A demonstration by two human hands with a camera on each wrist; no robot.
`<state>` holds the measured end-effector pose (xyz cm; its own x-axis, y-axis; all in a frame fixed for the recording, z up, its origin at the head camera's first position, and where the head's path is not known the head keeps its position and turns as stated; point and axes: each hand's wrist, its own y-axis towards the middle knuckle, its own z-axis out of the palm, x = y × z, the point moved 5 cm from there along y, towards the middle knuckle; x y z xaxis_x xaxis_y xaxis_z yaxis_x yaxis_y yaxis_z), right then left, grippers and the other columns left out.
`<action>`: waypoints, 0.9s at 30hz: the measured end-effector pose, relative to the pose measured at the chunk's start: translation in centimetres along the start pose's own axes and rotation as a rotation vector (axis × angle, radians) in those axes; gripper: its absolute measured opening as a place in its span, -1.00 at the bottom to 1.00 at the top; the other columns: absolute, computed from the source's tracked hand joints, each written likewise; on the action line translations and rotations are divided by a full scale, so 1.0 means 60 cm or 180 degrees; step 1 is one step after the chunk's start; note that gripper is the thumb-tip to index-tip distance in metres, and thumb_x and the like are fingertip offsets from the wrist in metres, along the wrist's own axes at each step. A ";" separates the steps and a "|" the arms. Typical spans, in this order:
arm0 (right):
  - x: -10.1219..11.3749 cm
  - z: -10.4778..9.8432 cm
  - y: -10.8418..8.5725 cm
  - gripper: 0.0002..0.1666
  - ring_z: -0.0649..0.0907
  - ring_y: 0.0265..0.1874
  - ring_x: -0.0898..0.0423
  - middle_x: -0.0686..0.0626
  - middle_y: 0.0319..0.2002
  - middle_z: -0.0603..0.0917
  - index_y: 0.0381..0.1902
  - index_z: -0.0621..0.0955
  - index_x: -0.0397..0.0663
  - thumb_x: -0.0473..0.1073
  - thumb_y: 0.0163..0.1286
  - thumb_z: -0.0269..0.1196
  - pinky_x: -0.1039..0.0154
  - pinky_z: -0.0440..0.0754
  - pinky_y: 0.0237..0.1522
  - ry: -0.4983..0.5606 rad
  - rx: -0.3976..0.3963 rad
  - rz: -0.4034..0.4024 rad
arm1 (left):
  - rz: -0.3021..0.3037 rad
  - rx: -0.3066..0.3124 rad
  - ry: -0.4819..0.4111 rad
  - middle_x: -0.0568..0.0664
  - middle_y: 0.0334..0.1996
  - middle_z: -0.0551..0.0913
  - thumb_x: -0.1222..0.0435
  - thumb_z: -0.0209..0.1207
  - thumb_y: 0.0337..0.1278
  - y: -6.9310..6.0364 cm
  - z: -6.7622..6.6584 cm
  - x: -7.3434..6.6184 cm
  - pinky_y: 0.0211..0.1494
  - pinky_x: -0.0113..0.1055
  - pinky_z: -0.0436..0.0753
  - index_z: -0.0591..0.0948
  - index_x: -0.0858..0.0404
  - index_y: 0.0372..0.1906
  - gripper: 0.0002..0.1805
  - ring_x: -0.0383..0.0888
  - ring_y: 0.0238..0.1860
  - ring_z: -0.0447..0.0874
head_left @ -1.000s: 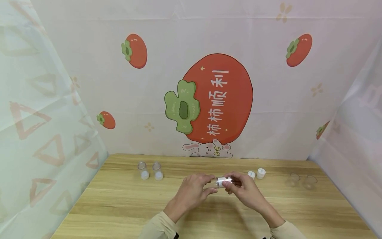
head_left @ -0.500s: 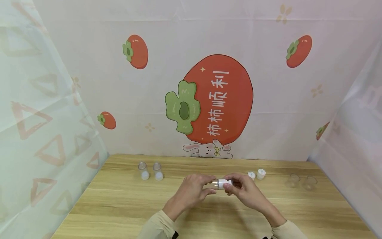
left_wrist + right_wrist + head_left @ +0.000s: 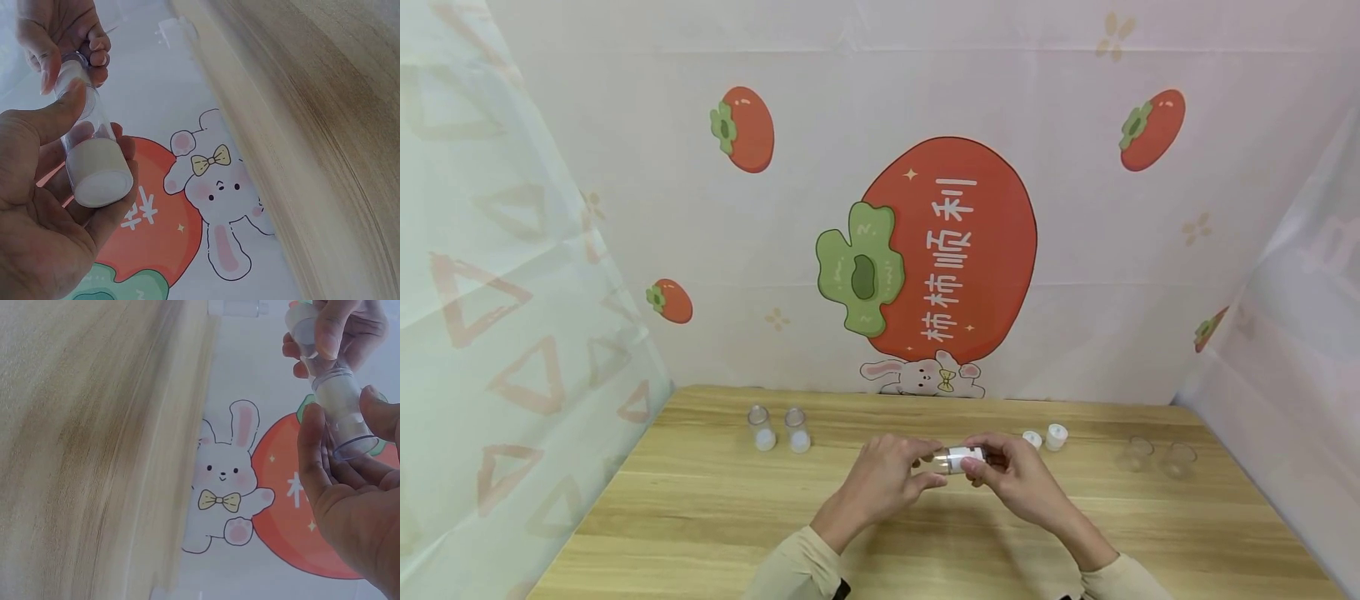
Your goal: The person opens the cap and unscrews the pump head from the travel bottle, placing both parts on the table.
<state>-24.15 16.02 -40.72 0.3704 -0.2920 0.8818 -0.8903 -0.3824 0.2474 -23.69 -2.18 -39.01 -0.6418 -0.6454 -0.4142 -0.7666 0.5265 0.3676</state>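
In the middle of the head view, a small clear bottle (image 3: 942, 461) lies almost level between both hands, above the table. My left hand (image 3: 883, 479) grips its clear body, fingers and thumb curled round it; the bottle's white bottom (image 3: 100, 178) shows by that palm in the left wrist view. My right hand (image 3: 1018, 479) holds the other end, where a white pump top (image 3: 964, 458) sits inside a clear cap (image 3: 355, 447). Thumb and fingers close round this end from opposite sides. Whether the top is fully seated cannot be made out.
Two clear bottles with white bottoms, one (image 3: 760, 428) beside the other (image 3: 797, 430), stand at the back left of the wooden table (image 3: 715, 517). Two white pump tops (image 3: 1056, 437) are behind my right hand. Two clear caps (image 3: 1182, 459) stand farther right. A printed cloth (image 3: 1075, 317) rises behind.
The bottle's right end dips and comes level again, with its white part turning slightly in my right fingers. Both hands stay at nearly the same place.
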 end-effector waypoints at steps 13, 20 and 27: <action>0.002 -0.002 -0.001 -0.78 0.69 -0.41 0.12 -0.12 -0.31 0.68 -0.07 0.64 -0.33 -0.27 0.43 0.32 0.25 0.71 -0.36 0.0043 0.0097 -0.0066 | 0.0020 0.0015 -0.0039 -0.17 -0.34 0.78 0.10 0.45 0.11 0.001 -0.005 -0.001 -0.41 -0.52 0.45 0.78 0.08 0.00 -0.65 -0.32 -0.41 0.60; 0.001 -0.004 -0.002 -0.76 0.70 -0.38 0.14 -0.14 -0.25 0.68 -0.06 0.64 -0.35 -0.26 0.42 0.32 0.24 0.72 -0.34 0.0088 0.0182 -0.0095 | 0.0038 0.0023 -0.0083 -0.23 -0.27 0.78 0.10 0.46 0.10 0.002 -0.007 0.003 -0.35 -0.51 0.50 0.78 0.08 0.00 -0.65 -0.31 -0.34 0.66; 0.002 -0.005 -0.002 -0.75 0.70 -0.40 0.13 -0.13 -0.27 0.69 -0.06 0.64 -0.33 -0.26 0.41 0.34 0.25 0.71 -0.35 0.0061 0.0137 -0.0052 | 0.0038 0.0013 -0.0035 -0.22 -0.30 0.78 0.10 0.47 0.08 0.002 -0.008 -0.001 -0.38 -0.51 0.48 0.78 0.09 0.00 -0.64 -0.33 -0.38 0.63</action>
<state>-24.10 16.29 -40.56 0.3792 -0.2687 0.8854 -0.8718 -0.4244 0.2446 -23.76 -2.35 -38.51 -0.6510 -0.6330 -0.4190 -0.7590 0.5363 0.3692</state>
